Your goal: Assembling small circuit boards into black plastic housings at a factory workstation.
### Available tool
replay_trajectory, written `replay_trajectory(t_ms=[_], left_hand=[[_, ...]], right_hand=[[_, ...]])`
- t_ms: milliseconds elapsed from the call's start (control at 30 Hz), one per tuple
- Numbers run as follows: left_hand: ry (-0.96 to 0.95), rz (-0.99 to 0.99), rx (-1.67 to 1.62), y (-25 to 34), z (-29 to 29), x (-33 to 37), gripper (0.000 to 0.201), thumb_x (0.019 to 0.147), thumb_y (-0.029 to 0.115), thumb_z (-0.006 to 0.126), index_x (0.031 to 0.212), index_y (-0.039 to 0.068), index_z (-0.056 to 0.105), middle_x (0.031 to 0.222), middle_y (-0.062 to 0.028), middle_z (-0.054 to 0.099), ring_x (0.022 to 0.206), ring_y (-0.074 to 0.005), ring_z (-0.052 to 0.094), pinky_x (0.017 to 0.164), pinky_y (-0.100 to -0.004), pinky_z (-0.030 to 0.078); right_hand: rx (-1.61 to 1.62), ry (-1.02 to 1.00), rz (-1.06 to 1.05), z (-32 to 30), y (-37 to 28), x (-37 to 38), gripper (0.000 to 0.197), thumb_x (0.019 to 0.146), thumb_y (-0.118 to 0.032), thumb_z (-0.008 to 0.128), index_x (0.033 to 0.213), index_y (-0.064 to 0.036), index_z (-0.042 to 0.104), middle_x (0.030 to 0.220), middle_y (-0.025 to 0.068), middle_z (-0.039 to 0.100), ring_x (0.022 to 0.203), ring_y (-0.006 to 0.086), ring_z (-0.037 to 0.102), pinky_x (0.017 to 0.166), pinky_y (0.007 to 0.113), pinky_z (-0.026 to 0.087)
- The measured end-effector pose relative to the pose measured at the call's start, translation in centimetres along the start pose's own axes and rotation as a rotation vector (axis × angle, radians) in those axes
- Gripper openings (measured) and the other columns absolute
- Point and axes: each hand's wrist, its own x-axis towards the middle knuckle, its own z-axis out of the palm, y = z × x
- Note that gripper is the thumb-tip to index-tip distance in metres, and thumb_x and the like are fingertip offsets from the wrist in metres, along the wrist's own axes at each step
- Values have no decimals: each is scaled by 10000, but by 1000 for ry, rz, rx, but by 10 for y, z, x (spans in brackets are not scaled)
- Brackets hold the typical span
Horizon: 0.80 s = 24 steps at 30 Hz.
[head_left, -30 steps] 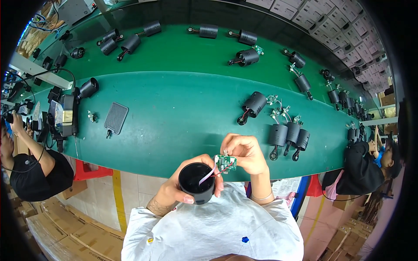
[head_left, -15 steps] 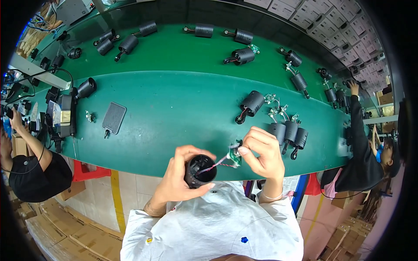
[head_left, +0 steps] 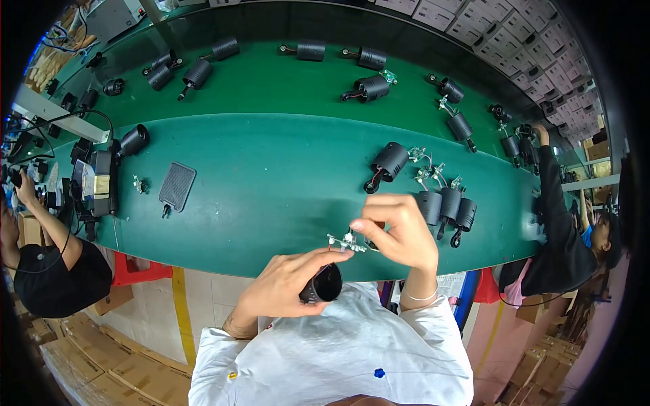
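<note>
My left hand point(head_left: 288, 283) is wrapped round a black cylindrical housing point(head_left: 329, 284), its open end facing up. Its index finger reaches across the rim to a small circuit board point(head_left: 347, 242) with white parts. That board stands just past the housing, at the fingertip. My right hand point(head_left: 396, 233) is closed in a pinch right above the board. A small dark piece shows under its thumb and fingertips, too covered to name. The wires between board and housing are hidden behind the left fingers.
Several black housings with circuit boards point(head_left: 448, 203) lie to the right on the green table point(head_left: 271, 176). More housings point(head_left: 371, 88) line the far green strip. A dark textured plate point(head_left: 178, 186) and a loose board point(head_left: 139, 183) lie left. Co-workers sit at both sides.
The circuit board has come down and left to my left fingertips and turned. My left index finger now extends over the housing, which is tilted differently. My right hand has shifted slightly left.
</note>
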Motion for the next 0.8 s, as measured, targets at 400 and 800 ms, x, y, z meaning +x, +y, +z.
replay_trajectory(t_ms=[400,800], left_hand=[[-52,128,-761,-9,-4,0,709,618,94,758,1269,13,488,1254,-149,594,950,-265,655,830,-353,515],[-215,-6,-1691,-7,18,5,659,617,92,782,1187,-22,471,1114,-303,585,709,-311,655,668,-358,521]], right_hand=[[739,124,-212,13,17,-2,212,678,-61,787,853,5,688,867,138,657,695,209,600,608,295,491],[1193,100,-396,45,44,10,204,639,-45,835,735,-18,657,744,115,628,638,225,559,571,326,471]])
